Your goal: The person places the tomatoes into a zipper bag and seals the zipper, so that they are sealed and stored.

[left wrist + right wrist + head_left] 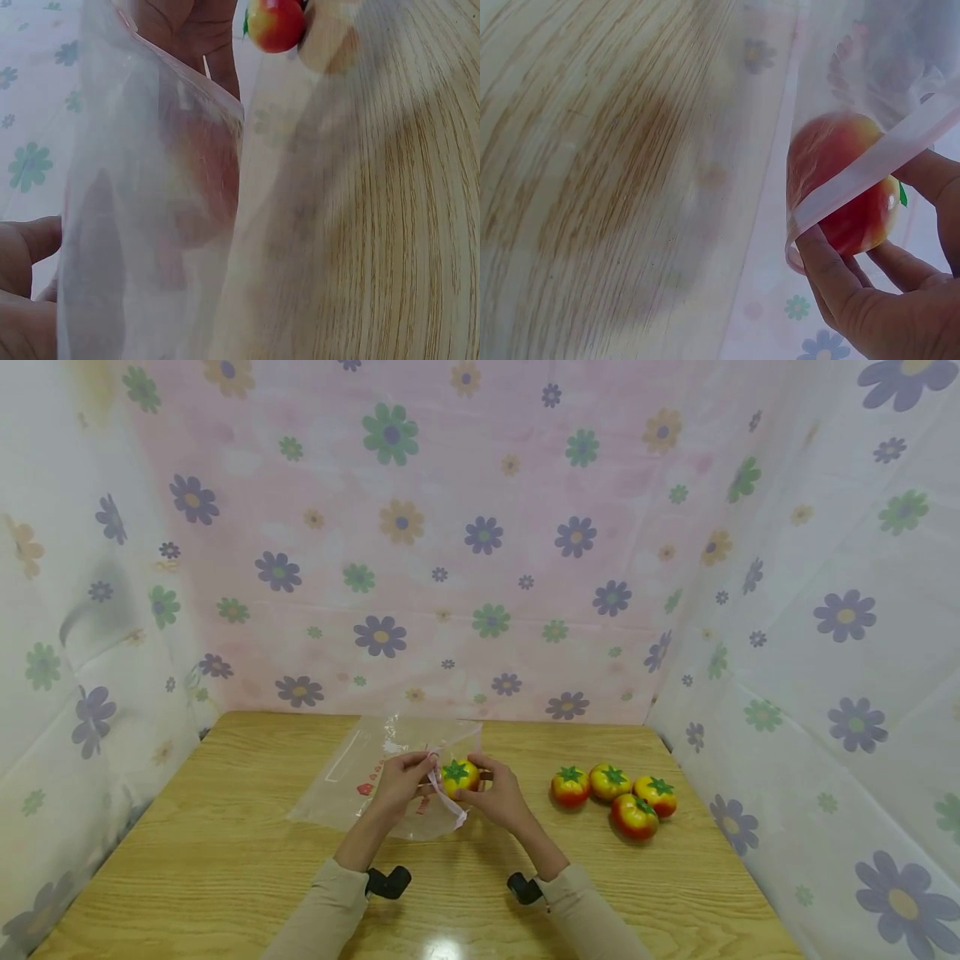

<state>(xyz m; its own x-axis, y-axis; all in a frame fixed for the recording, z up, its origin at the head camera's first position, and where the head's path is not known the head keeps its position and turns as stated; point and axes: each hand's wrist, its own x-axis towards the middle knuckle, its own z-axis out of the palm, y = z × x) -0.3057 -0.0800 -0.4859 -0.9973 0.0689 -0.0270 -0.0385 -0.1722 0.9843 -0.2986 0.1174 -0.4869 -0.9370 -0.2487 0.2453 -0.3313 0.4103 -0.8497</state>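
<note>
A clear plastic bag (pixel 341 789) with a pink rim and red print lies across the middle of the table. My left hand (pixel 397 783) pinches its pink rim, holding the mouth apart. In my right hand (pixel 501 793) is a red-and-yellow tomato (pixel 467 775) with a green leafy top, held between thumb and fingers at the bag's mouth. The right wrist view shows the rim strip (pixel 870 174) crossing in front of this tomato (pixel 832 146), part of which is behind the film. From the left wrist, the tomato shows only as a blurred red patch through the bag (pixel 150 247).
Several more tomatoes (pixel 633 818) sit close together on the table to the right of my right hand. The wooden table (pixel 217 827) has flower-patterned curtains (pixel 427 677) behind it and on both sides. Black wrist cameras (pixel 388 882) are strapped at both sleeves.
</note>
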